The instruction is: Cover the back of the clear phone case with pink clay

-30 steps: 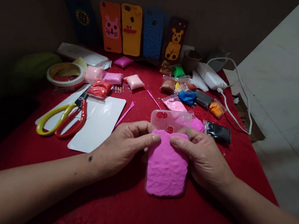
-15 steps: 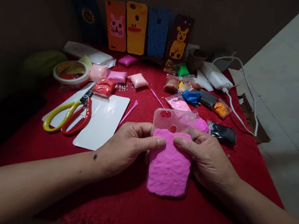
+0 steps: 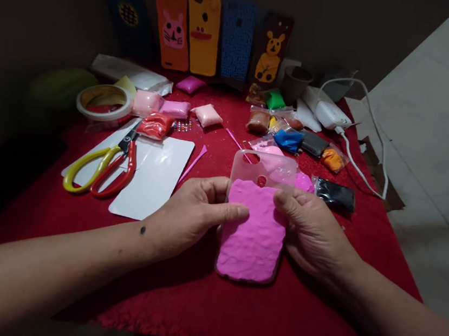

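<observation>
I hold a clear phone case [image 3: 264,168] over the red cloth, its lower part covered with a bumpy layer of pink clay [image 3: 252,237]. My left hand [image 3: 194,216] grips the case's left edge, thumb pressed on the clay. My right hand [image 3: 315,231] grips the right edge, its thumb at the clay's upper right corner. The top of the case, with its camera holes, is bare.
Scissors with yellow and red handles [image 3: 102,166] lie on white sheets [image 3: 153,181] at left. A tape roll [image 3: 102,101], several clay packets [image 3: 289,139], a pink tool [image 3: 193,164], decorated phone cases [image 3: 202,32] against the wall and a white charger [image 3: 326,111] surround the red table [image 3: 191,305].
My right thumb has slid from the clay's top middle to its upper right corner. The case tilted slightly and the view shifted a little.
</observation>
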### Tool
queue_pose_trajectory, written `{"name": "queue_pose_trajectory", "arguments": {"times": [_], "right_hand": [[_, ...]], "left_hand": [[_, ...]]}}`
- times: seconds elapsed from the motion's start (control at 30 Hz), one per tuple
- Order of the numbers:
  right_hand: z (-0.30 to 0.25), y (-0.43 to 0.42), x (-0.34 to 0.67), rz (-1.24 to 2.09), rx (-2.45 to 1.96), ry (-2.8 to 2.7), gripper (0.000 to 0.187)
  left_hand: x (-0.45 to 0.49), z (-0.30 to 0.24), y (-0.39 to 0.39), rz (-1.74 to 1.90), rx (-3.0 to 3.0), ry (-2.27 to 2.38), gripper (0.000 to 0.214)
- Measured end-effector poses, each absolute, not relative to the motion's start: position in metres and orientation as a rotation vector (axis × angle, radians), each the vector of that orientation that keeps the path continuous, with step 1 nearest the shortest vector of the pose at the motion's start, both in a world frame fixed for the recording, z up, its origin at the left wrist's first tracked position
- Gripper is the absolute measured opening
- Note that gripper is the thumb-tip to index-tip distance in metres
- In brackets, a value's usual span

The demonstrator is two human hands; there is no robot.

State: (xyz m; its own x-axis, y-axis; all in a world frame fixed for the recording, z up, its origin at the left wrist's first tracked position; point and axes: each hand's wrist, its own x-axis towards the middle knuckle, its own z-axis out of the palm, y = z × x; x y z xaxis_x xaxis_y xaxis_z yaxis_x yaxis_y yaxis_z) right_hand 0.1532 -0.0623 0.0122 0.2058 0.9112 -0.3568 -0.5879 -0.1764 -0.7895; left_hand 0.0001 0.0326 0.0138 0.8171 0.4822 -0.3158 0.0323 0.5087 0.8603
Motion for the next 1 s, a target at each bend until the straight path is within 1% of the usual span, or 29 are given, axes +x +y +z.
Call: {"name": "queue_pose_trajectory", "arguments": {"times": [0.2,0.4,0.6,0.67,0.8,1.0], "right_hand": [[0.014,-0.064,0.155,1.483,-1.074,-0.479,0.034],[0.008,-0.067,0.157,1.418,-1.125,-0.509,0.031],[0.010,-0.065,0.156,1.443,-1.092,-0.529,0.030],[0.011,-0.064,0.155,1.441,-1.074,-0.514,0.029],[0.008,-0.065,0.154,1.434,-1.064,-0.524,0.027],[0.004,-0.068,0.156,1.458,-1.130,-0.611,0.030]], "left_hand": [[-0.001,0.006,0.036,0.395,0.983,0.512,0.017],[-0.001,0.010,0.036,0.308,1.066,0.568,0.022],[-0.002,0.008,0.036,0.335,1.020,0.550,0.016],[-0.001,0.008,0.036,0.345,1.003,0.493,0.018],[0.002,0.011,0.035,0.370,1.013,0.476,0.032],[0.002,0.011,0.031,0.400,1.075,0.544,0.030]]}}
